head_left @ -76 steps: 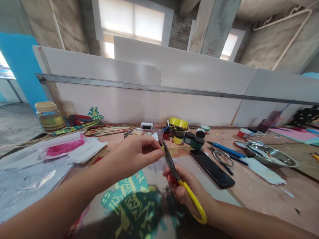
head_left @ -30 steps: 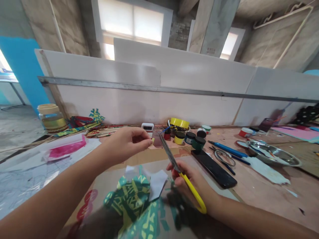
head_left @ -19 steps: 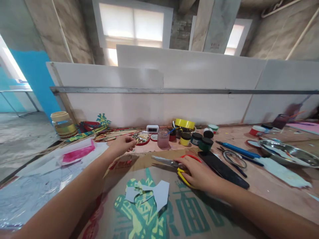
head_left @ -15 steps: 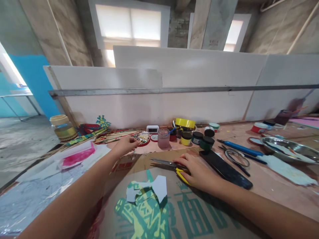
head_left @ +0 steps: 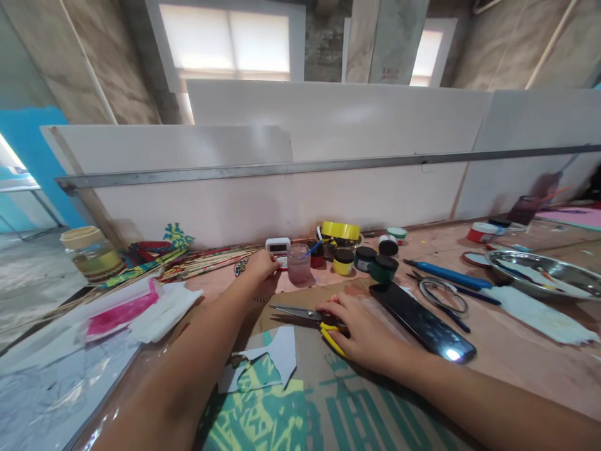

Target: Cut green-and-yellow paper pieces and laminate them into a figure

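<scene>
My right hand [head_left: 361, 329] lies flat, hiding the yellow scissors [head_left: 310, 316] handles, while my outstretched left hand [head_left: 260, 266] fingers' grip is unclear at frame centre.

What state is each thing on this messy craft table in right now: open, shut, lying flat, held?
scissors: lying flat on the cardboard, blades shut
right hand: resting on the scissors' yellow handles
left hand: reaching to the small dish
phone: flat, screen dark
paint jars: upright, lids on
metal bowl: upright, open
</scene>
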`<state>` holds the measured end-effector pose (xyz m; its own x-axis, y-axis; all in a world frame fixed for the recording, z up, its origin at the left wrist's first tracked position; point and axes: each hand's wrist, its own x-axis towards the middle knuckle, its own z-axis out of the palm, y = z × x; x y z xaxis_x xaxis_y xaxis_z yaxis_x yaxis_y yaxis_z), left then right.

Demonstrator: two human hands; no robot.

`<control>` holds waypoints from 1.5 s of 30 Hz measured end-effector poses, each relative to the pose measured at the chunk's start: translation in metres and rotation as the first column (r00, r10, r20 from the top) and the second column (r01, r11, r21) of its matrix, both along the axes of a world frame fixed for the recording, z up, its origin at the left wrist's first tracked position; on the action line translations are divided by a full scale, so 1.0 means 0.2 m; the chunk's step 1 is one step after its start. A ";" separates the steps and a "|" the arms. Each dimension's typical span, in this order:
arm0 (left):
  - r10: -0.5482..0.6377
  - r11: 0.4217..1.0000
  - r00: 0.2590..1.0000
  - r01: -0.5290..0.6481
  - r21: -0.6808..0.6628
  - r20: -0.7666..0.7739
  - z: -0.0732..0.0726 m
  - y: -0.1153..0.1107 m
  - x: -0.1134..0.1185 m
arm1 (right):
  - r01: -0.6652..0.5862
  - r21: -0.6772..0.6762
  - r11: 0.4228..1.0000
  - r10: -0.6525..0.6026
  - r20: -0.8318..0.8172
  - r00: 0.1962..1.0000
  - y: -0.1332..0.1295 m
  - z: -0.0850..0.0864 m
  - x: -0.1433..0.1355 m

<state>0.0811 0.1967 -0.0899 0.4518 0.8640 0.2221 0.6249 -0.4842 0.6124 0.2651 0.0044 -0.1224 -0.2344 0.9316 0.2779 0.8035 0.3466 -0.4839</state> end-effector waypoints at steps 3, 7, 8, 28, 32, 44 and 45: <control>0.056 0.997 0.996 -0.059 -0.041 -0.067 -0.04 0.04 0.00 | 0.000 -0.015 1.000 0.000 0.000 1.000 0.00 0.01 0.00; 0.115 0.990 0.984 -0.124 -0.063 -0.133 -0.05 0.05 -0.01 | -0.003 -0.020 1.000 0.003 0.001 1.000 0.01 0.00 0.00; 0.125 0.989 0.981 -0.135 -0.061 -0.147 -0.05 0.04 -0.02 | -0.002 -0.022 1.000 0.002 0.000 1.000 0.01 0.00 0.00; 0.026 0.997 0.952 -0.001 0.083 -0.304 -0.02 -0.51 -0.42 | -0.138 0.080 0.987 0.108 0.303 0.947 -0.05 0.08 0.01; -0.034 0.994 0.960 0.063 0.094 -0.278 -0.07 -0.53 -0.45 | -0.274 -0.047 0.960 0.278 0.220 0.935 -0.14 0.11 -0.02; -0.069 0.979 0.949 0.124 0.163 -0.307 -0.10 -0.50 -0.45 | -0.410 -0.072 0.909 0.416 0.196 0.888 0.02 0.08 -0.33; -0.072 0.977 0.949 0.129 0.169 -0.309 -0.11 -0.51 -0.45 | -0.421 -0.041 0.906 0.421 0.187 0.887 0.02 0.08 -0.33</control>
